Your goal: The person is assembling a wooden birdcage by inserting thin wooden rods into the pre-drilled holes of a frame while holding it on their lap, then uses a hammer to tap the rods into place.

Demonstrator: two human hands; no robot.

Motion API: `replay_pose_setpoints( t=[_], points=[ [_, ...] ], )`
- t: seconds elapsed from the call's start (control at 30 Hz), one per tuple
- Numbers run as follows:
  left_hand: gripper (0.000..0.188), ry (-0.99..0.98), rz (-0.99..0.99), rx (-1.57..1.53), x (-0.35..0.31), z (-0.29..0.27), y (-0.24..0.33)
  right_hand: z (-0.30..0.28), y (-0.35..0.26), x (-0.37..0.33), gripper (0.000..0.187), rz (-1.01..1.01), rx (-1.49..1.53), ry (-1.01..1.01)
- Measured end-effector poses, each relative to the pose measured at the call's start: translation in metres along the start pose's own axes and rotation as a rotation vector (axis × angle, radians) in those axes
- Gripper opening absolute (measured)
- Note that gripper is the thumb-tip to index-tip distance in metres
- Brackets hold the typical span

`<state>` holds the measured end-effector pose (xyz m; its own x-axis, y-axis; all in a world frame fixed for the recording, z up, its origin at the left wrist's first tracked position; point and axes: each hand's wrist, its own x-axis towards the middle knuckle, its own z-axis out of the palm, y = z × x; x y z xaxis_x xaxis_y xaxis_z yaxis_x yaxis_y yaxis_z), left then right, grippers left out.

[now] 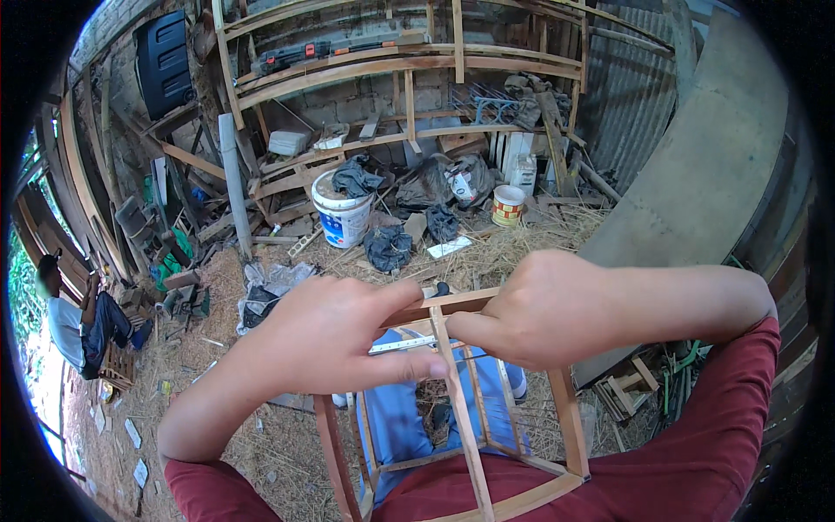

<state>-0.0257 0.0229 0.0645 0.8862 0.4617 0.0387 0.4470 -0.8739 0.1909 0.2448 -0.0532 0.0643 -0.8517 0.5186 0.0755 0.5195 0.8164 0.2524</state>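
Strawy ground (509, 247) past the frame (570, 426): black plastic (355, 177) tops a bucket (342, 224)

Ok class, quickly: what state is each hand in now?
Left hand: half open, thumb at the slat; further grip hidden.
Right hand: curled closed at the frame; contents hidden.

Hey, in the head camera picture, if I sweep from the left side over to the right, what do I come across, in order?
Seated person, pale upright post, your left hand, narrow wooden slat, your right hand, large greyish panel.
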Motion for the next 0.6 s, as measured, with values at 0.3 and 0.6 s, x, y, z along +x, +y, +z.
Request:
replay_pose_setpoints(
  t=[0.3, 0.6],
  points=[
    [0.036, 0.164, -0.016, 0.052, 0.016, -0.051, 0.015, -0.024, -0.002, -0.007, 0.032, 0.256, 0.083, 0.218],
    [0.027, 0.171, -0.016, 0.130, 0.034, 0.060, -0.045, 0.091, -0.009, 0.011, 0.015, 0.417, 0.323, 0.161]
  ],
)
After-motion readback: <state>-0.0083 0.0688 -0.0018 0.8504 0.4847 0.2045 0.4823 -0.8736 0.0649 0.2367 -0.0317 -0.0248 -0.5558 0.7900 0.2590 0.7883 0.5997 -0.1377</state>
